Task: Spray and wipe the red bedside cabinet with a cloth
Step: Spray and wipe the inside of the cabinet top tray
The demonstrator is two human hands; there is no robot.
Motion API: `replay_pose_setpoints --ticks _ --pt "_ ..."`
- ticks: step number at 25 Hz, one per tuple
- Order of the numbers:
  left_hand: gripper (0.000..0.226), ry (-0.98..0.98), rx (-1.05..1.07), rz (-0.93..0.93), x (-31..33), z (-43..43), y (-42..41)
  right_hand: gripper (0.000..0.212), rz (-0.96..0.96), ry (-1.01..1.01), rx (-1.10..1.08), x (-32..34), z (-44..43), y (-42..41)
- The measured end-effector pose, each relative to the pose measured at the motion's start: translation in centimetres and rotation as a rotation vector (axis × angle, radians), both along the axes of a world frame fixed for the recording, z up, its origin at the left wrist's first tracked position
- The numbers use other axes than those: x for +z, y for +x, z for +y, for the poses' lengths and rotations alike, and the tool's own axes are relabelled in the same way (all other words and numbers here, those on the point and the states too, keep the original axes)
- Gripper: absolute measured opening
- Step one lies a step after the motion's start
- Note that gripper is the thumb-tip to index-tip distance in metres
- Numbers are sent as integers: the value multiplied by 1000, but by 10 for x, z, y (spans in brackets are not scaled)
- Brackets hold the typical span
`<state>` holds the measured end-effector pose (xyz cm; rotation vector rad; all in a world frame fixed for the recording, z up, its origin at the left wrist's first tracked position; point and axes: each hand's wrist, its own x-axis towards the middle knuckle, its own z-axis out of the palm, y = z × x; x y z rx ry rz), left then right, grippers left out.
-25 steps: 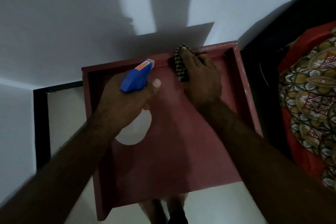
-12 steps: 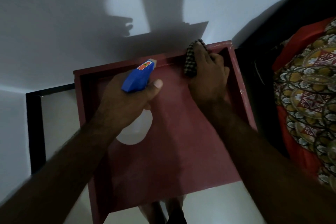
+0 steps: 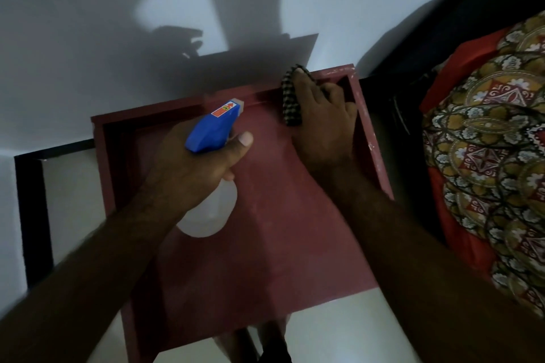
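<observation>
Pretty dim room, white wall at the back with shadows on it. The red bedside cabinet sits right against it, seen from above, with a raised rim round the top. The left hand is wrapped round a blue-headed spray bottle, held over the middle of the top. The right hand clutches a checked cloth, pushing it into the back rim near the far right corner. A patterned bedspread lies off to the right.
</observation>
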<state>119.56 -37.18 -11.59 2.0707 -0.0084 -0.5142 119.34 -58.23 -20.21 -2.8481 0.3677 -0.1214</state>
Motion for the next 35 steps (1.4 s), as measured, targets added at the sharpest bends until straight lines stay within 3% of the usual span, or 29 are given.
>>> replay_pose_setpoints --ticks 2,4,8,12,17,19,22,25,28,35 --pt "44 1 -8 5 1 -3 0 75 -10 -13 -140 2 -13 3" --pt "51 -9 -5 7 2 -6 1 80 -2 0 -223 4 -11 6" --pt "49 -28 -4 -13 4 -13 0 85 17 -21 3 0 2 2" --pt "52 -46 -3 -1 4 -19 -3 79 -26 -15 -189 -2 -21 2" --pt "47 -54 -9 -16 7 -25 -9 85 9 -35 -4 -1 -9 -3" --pt "48 -67 -14 -19 7 -26 -9 77 6 -77 -51 1 -21 1" --pt "36 -95 -9 -13 5 -27 -12 82 24 -88 -164 3 -15 4" --pt "41 -68 -29 -6 1 -31 -12 88 71 -88 -94 7 -6 2" --pt "43 -72 -39 -7 2 -35 -11 78 83 -94 -43 22 -27 0" --pt "39 -28 -73 46 -1 -42 0 66 -31 120 -63 53 -89 -37"
